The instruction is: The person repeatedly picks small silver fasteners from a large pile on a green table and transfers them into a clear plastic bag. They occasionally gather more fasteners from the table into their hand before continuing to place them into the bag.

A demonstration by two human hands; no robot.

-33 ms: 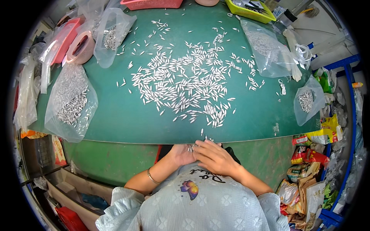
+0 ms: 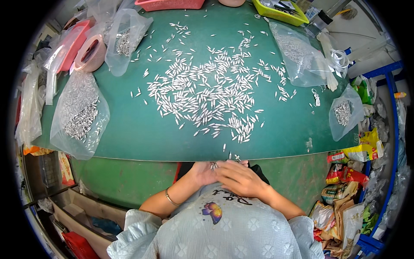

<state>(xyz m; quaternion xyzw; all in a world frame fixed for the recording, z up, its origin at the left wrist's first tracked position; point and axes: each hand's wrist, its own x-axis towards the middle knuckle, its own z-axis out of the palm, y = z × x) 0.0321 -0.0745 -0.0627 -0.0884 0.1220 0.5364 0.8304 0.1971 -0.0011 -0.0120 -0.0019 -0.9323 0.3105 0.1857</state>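
Small silver spindle-shaped metal pieces lie in a wide scatter on the green table. My left hand is cupped palm up at the table's near edge, with a few of these pieces in it. Its fingers are largely covered by my right hand, which lies across them palm down, fingers stretched out and slightly blurred. I see nothing held in the right hand. Just beyond its fingertips, a few loose pieces sit at the table edge, apart from the main scatter.
Clear plastic bags of metal pieces stand at the left and right. A pink bowl and red tray are at far left, a yellow-green basket at far right. Blue shelving rises on the right.
My right hand has drawn slightly back and left, showing more of the loose pieces at the edge. One loose piece there has shifted a little left. My left hand stays put.
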